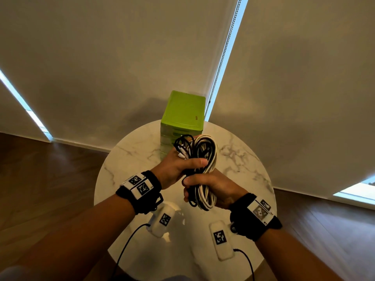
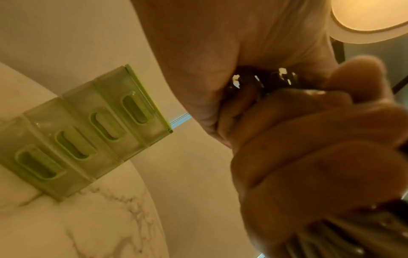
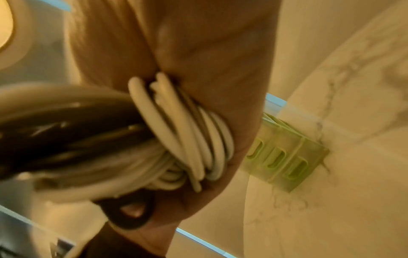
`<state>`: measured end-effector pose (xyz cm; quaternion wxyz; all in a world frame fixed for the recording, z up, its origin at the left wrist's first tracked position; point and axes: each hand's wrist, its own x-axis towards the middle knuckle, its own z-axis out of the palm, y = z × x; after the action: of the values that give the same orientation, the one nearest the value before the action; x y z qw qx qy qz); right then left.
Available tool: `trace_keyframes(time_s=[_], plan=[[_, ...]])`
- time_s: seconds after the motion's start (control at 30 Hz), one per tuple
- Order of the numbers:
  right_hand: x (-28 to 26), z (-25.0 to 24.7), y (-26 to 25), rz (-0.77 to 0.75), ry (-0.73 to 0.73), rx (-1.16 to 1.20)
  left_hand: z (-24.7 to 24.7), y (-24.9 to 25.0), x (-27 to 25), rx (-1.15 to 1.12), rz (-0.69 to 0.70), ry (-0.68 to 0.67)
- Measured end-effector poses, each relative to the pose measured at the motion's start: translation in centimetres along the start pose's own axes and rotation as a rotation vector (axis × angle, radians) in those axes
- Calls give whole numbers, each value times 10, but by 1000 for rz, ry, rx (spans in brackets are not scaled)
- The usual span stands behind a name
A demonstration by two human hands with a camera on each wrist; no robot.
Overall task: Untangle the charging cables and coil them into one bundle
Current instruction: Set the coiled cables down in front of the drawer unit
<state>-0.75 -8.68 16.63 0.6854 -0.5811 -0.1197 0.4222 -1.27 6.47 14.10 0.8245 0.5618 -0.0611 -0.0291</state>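
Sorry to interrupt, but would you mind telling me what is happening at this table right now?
A person is holding a coiled bundle of black and white charging cables in the air above a round marble table. The left hand grips its upper part and the right hand grips the lower part. A green drawer box stands at the far side of the table.
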Motion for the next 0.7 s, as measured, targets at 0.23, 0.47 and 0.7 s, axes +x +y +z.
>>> trace_keyframes(time_s=[0.23,0.47,0.7], plan=[[12,-2,10,-82,183,-370,-13,-12,4,245,4,120],[14,6,20,-80,178,-178,-8,-19,7,341,7,133],[15,-5,17,15,141,-133,-18,-15,11,401,-9,35]])
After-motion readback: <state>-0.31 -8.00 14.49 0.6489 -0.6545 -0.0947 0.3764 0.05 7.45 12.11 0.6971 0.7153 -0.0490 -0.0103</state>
